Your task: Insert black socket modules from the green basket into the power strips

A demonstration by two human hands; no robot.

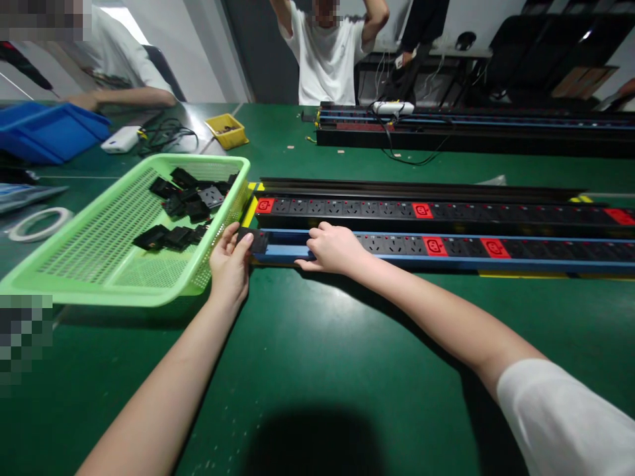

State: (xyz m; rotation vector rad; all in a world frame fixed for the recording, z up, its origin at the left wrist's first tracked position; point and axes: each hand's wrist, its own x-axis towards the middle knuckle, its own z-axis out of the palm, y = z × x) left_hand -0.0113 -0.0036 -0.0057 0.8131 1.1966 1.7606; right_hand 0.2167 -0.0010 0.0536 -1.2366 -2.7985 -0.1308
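A long blue rail (496,263) lies across the green table, filled on the right with black and red socket modules. My left hand (229,264) grips a black socket module (256,240) at the rail's left end, fingers curled round it. My right hand (331,248) rests curled on the rail just right of a bare blue stretch (288,251), pressing on the first seated modules. A second, fully filled black strip (446,211) lies just behind.
A light green mesh basket (74,264) with several loose black modules sits at my left, touching the rail's end. Tape roll (37,223), blue bin (47,132), and yellow box (227,130) lie beyond. Other people stand or sit at the far side; more strips (471,129) lie there.
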